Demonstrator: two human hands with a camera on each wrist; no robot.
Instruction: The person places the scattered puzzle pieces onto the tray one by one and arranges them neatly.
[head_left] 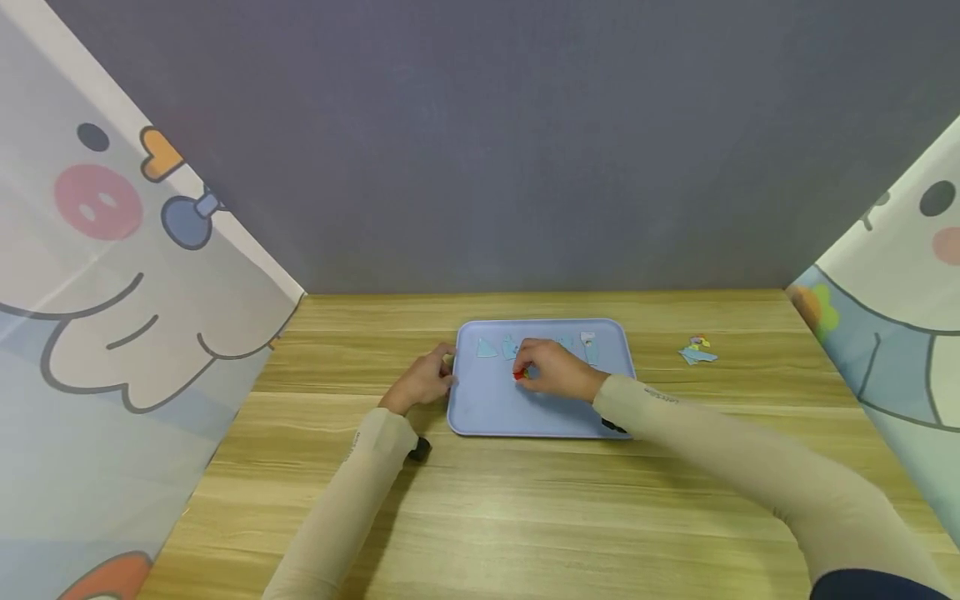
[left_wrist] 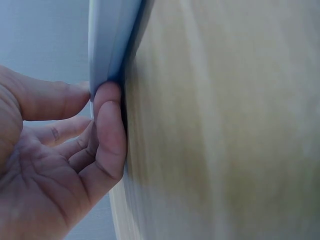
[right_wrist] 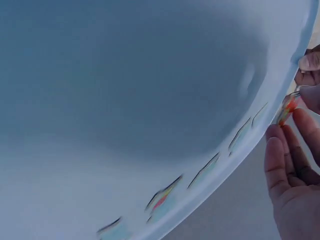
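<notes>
Over the blue tray (head_left: 487, 408), I watched the right hand (head_left: 555, 369) pinch a small reddish piece (head_left: 520, 375) near pale-blue cutouts (head_left: 486, 347). The left hand (head_left: 423, 381) gripped the tray's left rim.

Hazy, soft-focus wrist views

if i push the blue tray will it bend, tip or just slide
The blue tray looks stiff, its raised rim showing no sag, so it probably won't bend. Lying low and broad on the wooden table, it seems likelier to slide than tip. The thin light-blue pieces on it look unattached and might shift with a quick push.
</notes>
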